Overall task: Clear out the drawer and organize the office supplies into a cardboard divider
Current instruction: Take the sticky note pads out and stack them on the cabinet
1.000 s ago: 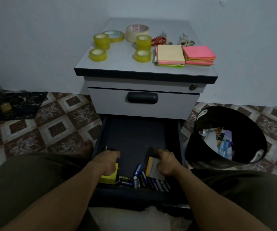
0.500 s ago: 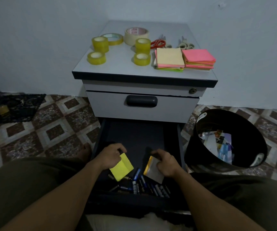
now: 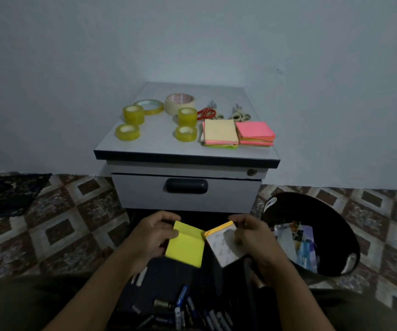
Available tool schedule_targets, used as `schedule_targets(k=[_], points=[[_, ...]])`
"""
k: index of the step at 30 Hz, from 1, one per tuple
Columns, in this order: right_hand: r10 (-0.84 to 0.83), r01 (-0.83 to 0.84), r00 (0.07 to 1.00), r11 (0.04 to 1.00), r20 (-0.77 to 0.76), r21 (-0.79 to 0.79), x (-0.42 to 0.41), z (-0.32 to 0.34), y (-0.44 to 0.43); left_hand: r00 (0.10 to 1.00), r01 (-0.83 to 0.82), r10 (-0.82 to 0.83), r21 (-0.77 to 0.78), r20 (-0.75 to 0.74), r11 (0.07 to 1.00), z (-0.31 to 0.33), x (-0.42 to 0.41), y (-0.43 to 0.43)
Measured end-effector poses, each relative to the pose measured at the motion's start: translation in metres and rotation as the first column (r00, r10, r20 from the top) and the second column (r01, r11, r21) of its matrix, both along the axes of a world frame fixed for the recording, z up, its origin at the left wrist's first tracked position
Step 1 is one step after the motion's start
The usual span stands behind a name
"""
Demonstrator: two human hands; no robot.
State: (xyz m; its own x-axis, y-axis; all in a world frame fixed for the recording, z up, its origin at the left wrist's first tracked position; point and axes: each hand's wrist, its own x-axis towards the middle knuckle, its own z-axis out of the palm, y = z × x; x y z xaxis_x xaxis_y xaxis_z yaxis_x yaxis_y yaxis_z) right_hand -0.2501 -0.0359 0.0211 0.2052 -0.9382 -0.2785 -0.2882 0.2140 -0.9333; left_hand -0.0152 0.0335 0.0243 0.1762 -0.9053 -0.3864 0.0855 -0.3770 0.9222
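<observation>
- Head view: both hands are raised above the open bottom drawer (image 3: pixel 168 278), at about 6 o'clock of the view.
- The left hand (image 3: pixel 153 231) grips a yellow sticky-note pad (image 3: pixel 185 247) by its left edge, thumb on top and fingers curled beneath.
- The right hand (image 3: pixel 252 235) pinches a white pad with an orange top edge (image 3: pixel 224 244), tilted, with its near corner just beside the yellow pad's upper right corner.
- Below the hands, toward 6 o'clock, batteries and markers (image 3: pixel 188 309) lie loose on the dark drawer floor.
- At 12 o'clock of the hands the upper drawer is closed, its dark handle (image 3: pixel 186 185) in the middle and a small lock (image 3: pixel 251 172) at 2 o'clock of the handle.
- The cabinet's counter (image 3: pixel 159 146) carries four small yellow tape rolls (image 3: pixel 133 115) on its left half, a flat clear tape ring (image 3: pixel 148 107) and a wide beige tape roll (image 3: pixel 179 103) at the back.
- At 3 o'clock of the tape rolls lie red-handled scissors (image 3: pixel 206 113) and grey-handled scissors (image 3: pixel 240 115).
- In front of the scissors sit two sticky-note stacks, touching: one cream-topped (image 3: pixel 220 132), one pink-topped (image 3: pixel 254 133).
- At 3 o'clock of the hands a black waste bin (image 3: pixel 321 209) stands on the tiled floor (image 3: pixel 56 232) with paper scraps (image 3: pixel 295 242) inside.
- At 9 o'clock of the view a dark cloth (image 3: pixel 11 194) lies on the floor against the wall.
</observation>
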Motion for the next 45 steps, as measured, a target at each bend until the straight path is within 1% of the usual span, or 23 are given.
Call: schedule_targets(k=[4, 7, 11, 14, 17, 24, 26, 29, 31, 34, 38, 39, 40, 41, 43, 44, 45], points=[[-0.052, 0.06, 0.996, 0.992, 0.072, -0.115, -0.018, 0.054, -0.006, 0.993, -0.044, 0.03, -0.116, -0.116, 0.992, 0.052, -0.012, -0.013], [-0.057, 0.088, 0.985, 0.979, 0.165, -0.184, -0.028, 0.095, -0.019, 0.983, -0.081, 0.046, -0.198, -0.176, 0.977, 0.09, -0.022, -0.029], [-0.114, 0.178, 0.966, 0.945, 0.233, -0.273, -0.032, 0.147, -0.051, 0.979, -0.143, 0.089, -0.309, -0.182, 0.94, 0.133, -0.026, -0.058], [-0.199, 0.271, 0.947, 0.916, 0.252, -0.295, -0.026, 0.171, -0.084, 0.969, -0.211, 0.152, -0.335, -0.194, 0.918, 0.157, -0.028, -0.088], [-0.236, 0.293, 0.946, 0.915, 0.221, -0.278, -0.019, 0.18, -0.123, 0.967, -0.226, 0.171, -0.332, -0.189, 0.916, 0.174, -0.031, -0.12], [-0.196, 0.19, 0.98, 0.915, 0.018, -0.357, -0.008, 0.187, -0.168, 0.968, -0.248, 0.222, -0.325, -0.114, 0.913, 0.19, -0.04, -0.175], [-0.169, 0.134, 0.984, 0.918, -0.063, -0.374, -0.009, 0.188, -0.173, 0.969, -0.245, 0.222, -0.312, -0.109, 0.918, 0.191, -0.043, -0.184], [-0.114, 0.006, 0.965, 0.91, -0.235, -0.414, -0.013, 0.183, -0.174, 0.968, -0.241, 0.212, -0.267, -0.132, 0.933, 0.188, -0.049, -0.192], [-0.089, -0.036, 0.962, 0.896, -0.259, -0.442, -0.015, 0.177, -0.174, 0.969, -0.228, 0.197, -0.234, -0.149, 0.945, 0.185, -0.054, -0.197], [-0.099, -0.009, 0.973, 0.884, -0.206, -0.467, -0.018, 0.171, -0.173, 0.97, -0.223, 0.195, -0.215, -0.144, 0.951, 0.183, -0.065, -0.201], [-0.126, 0.122, 0.992, 0.916, 0.015, -0.381, -0.022, 0.165, -0.165, 0.975, -0.219, 0.205, -0.224, -0.084, 0.95, 0.18, -0.081, -0.203], [-0.132, 0.144, 0.99, 0.922, 0.058, -0.36, -0.023, 0.163, -0.164, 0.976, -0.218, 0.212, -0.235, -0.048, 0.947, 0.179, -0.084, -0.205], [-0.137, 0.158, 0.987, 0.925, 0.085, -0.346, -0.024, 0.161, -0.163, 0.976, -0.206, 0.218, -0.249, 0.022, 0.946, 0.179, -0.087, -0.205], [-0.14, 0.166, 0.985, 0.926, 0.102, -0.339, -0.024, 0.16, -0.163, 0.965, -0.182, 0.224, -0.267, 0.136, 0.946, 0.18, -0.088, -0.205], [-0.153, 0.187, 0.98, 0.924, 0.127, -0.332, -0.025, 0.157, -0.162, 0.908, -0.139, 0.234, -0.278, 0.347, 0.951, 0.181, -0.089, -0.207], [-0.162, 0.201, 0.976, 0.924, 0.143, -0.325, -0.025, 0.156, -0.162, 0.897, -0.134, 0.23, -0.264, 0.377, 0.955, 0.182, -0.088, -0.208], [-0.172, 0.215, 0.972, 0.924, 0.159, -0.315, -0.025, 0.155, -0.161, 0.912, -0.129, 0.213, -0.248, 0.349, 0.96, 0.181, -0.087, -0.21]])
